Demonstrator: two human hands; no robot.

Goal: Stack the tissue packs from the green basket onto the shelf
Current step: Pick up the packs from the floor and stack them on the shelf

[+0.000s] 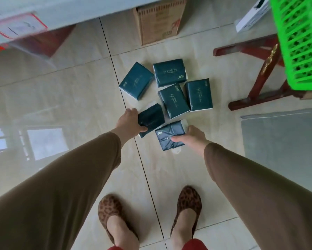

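While six dark teal plastic-wrapped tissue packs [167, 94] lie mid-frame on the tiled floor, the green slatted plastic basket [303, 44] hangs upper right.
Left hand [129, 121] grips one pack [151, 118], right hand [193, 137] another [169, 138]; best to pinch each firmly across its short sides before lifting.
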